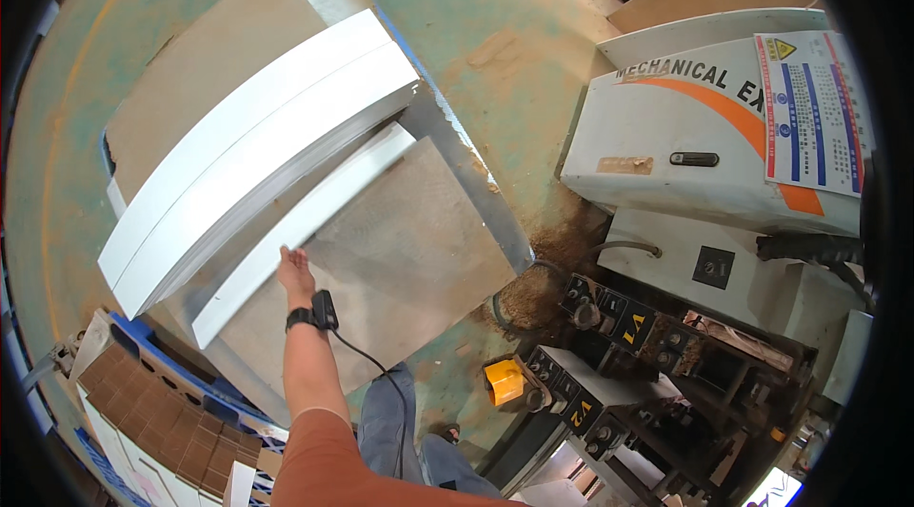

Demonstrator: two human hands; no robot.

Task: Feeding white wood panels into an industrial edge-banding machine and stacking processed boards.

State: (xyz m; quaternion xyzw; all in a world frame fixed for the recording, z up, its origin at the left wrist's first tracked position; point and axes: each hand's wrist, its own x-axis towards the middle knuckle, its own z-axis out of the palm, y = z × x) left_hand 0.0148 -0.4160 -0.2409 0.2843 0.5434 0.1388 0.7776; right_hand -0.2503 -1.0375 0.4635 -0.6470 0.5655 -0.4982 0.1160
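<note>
My left hand (297, 273) reaches in from the lower middle, its fingers stretched out toward the near long edge of a single white panel (333, 209). The fingertips meet that edge; the panel lies flat, and I see no grip closed around it. Beneath it is a brown board (409, 240) with a worn surface. Just beyond lies a thick stack of long white panels (257, 150), in two rows side by side. A black band with a small device (324, 310) and a cable sits on my left wrist. My right hand is out of view.
A white and orange machine cabinet (666, 140) stands at the right, with dark control units (609, 326) below it. Sawdust (524, 302) lies on the floor by the board's corner. At lower left, a blue pallet (181, 369) stands beside brown stacked pieces (152, 402).
</note>
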